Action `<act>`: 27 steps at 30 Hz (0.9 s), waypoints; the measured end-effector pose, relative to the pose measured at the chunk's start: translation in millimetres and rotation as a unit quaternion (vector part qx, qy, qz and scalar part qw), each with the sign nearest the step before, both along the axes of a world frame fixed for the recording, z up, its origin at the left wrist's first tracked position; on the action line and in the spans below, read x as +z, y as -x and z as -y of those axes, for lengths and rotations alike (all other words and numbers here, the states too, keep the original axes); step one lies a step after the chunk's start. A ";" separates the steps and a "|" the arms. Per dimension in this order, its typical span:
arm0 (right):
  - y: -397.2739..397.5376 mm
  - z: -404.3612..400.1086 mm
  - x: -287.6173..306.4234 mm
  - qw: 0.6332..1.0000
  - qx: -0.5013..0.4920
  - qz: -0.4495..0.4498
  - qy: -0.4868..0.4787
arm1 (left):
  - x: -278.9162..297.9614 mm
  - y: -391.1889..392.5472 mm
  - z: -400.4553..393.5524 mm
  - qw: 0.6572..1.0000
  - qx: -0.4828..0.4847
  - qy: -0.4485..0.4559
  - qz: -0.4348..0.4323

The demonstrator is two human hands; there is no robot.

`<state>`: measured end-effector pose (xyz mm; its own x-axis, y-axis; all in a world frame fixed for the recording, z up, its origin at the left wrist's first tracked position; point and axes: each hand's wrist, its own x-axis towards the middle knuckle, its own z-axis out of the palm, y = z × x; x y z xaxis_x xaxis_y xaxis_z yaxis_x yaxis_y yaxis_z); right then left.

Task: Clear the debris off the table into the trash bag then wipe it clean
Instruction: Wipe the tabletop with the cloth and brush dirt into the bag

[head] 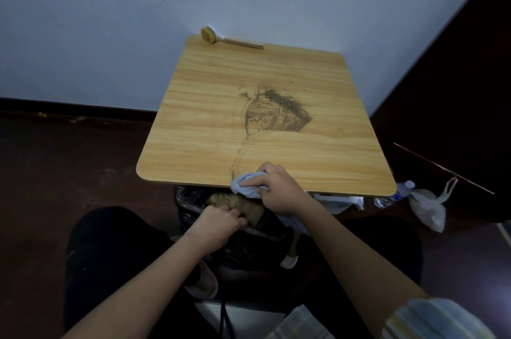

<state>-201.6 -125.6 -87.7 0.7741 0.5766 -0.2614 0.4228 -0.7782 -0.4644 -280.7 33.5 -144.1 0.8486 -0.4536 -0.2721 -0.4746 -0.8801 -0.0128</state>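
Black trash bag (pixel 190 197) is gripped at its rim by the left hand (pixel 218 224), below the wooden table (pixel 276 145); a blue cloth (pixel 246 182) is bunched in the right hand (pixel 276 189) at the near edge. Dark debris (pixel 276 112) is smeared mid-table — a brush (pixel 229 39) lies along the far edge, bristles leftward, against the pale wall (pixel 110 20).

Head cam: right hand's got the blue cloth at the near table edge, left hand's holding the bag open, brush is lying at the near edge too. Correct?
Not quite: the brush lies at the far edge of the table, by the wall, as the head view shows. The rest holds: the right hand grips the blue cloth at the near edge, and the left hand holds the black trash bag open below it.
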 end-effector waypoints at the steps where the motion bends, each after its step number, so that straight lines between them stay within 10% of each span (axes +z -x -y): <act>1: 1.3 0.0 0.6 1.000 0.007 0.001 0.004 | 0.7 0.0 0.0 1.000 0.000 -0.002 0.000; 6: 1.2 3.4 5.3 0.999 0.036 0.007 -0.008 | 2.6 1.9 -2.3 1.000 -0.002 -0.005 -0.002; 17: -60.0 27.3 -7.2 0.963 -0.265 0.042 0.014 | 1.3 3.9 -6.2 1.000 0.001 0.024 -0.004; 27: -62.3 -6.4 -12.1 0.985 -0.160 0.058 0.026 | -4.6 4.9 -13.3 0.999 0.009 0.038 -0.016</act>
